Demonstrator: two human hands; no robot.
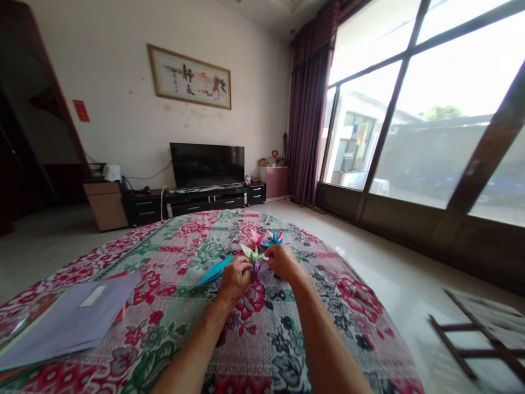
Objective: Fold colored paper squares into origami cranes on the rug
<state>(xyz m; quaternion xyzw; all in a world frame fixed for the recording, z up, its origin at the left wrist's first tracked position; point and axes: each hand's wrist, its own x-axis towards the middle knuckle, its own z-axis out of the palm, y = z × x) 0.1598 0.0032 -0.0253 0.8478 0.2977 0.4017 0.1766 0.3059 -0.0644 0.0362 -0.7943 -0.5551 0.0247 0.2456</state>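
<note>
In the framed picture (pixel 190 76) on the wall (pixel 260 98) before me I read one large dark character (pixel 188 73), 靜, with perhaps 氣 (pixel 191 88) beneath it; the smaller column (pixel 174 76) beside them, and the marks on the red slip (pixel 81 110) further left, are too small for me to make out

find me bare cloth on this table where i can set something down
Bare tablecloth shows right of the right arm out to the edge, between the paper stack and left arm, and beyond the long blue paper. It's crowded around the left hand and right hand, where colourful folded papers bunch together.
</note>
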